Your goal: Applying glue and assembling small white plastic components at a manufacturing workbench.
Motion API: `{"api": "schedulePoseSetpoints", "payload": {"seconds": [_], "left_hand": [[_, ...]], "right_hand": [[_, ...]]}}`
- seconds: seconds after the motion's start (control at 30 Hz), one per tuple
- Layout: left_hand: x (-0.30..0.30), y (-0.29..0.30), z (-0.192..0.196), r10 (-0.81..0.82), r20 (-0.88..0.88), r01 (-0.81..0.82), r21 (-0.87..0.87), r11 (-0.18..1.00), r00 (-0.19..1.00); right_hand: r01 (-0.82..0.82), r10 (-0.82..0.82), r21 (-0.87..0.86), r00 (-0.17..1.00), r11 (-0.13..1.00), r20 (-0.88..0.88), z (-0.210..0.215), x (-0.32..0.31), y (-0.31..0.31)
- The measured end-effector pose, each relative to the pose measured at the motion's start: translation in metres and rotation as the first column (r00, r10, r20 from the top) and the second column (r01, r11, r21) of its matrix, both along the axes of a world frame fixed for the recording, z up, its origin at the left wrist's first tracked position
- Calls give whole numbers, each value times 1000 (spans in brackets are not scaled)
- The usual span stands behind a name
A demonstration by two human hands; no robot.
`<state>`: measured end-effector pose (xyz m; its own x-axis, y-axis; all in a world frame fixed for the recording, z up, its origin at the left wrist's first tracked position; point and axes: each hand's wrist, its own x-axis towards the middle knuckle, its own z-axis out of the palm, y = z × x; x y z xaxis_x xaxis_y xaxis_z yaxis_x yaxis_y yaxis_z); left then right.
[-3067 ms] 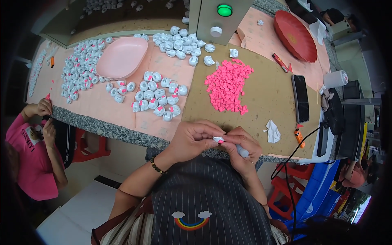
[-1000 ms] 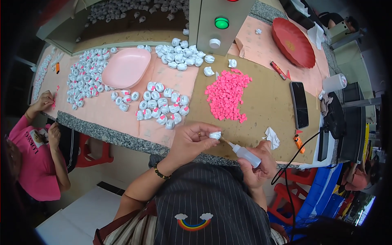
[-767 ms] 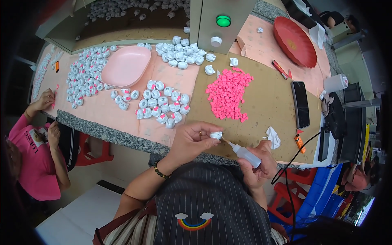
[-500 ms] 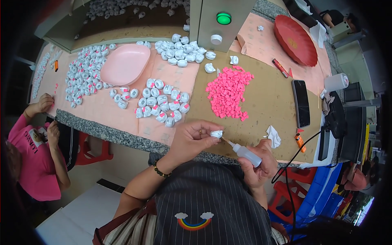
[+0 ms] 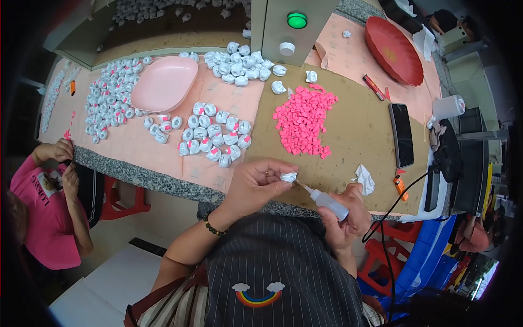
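Note:
My left hand (image 5: pixel 256 182) pinches a small white plastic piece (image 5: pixel 288 176) between thumb and fingers, just above the table's near edge. My right hand (image 5: pixel 344 214) grips a small translucent squeeze bottle (image 5: pixel 327 200), whose thin nozzle points up-left at the white piece. A heap of pink bits (image 5: pixel 305 120) lies on the brown board (image 5: pixel 359 131) straight ahead. Several white pieces with pink inserts (image 5: pixel 212 136) sit in a cluster on the pink mat to the left.
A pink dish (image 5: pixel 163 84), more white pieces (image 5: pixel 109 98), a red tray (image 5: pixel 393 50), a black phone (image 5: pixel 402 134), a crumpled tissue (image 5: pixel 364 179) and a grey box with a green lamp (image 5: pixel 297 20) are on the table. A person in pink (image 5: pixel 46 207) stands at left.
Three seconds ago both hands were together at the table edge with no bottle showing. Since one second ago the hands have stayed almost still, nozzle at the white piece.

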<state>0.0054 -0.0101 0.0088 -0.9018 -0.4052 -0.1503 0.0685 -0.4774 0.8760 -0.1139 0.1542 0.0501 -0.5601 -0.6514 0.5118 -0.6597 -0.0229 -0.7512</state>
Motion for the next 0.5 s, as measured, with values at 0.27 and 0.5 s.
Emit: {"api": "schedulePoseSetpoints", "payload": {"seconds": [0.27, 0.5], "left_hand": [[-2, 3, -5, 42, -39, -42, 14, 999, 998], [-1, 3, -4, 86, -54, -86, 10, 996, 995]], "right_hand": [[9, -8, -7, 999, 1000, 34, -9, -1, 7], [188, -34, -141, 706, 972, 707, -26, -16, 6]]}}
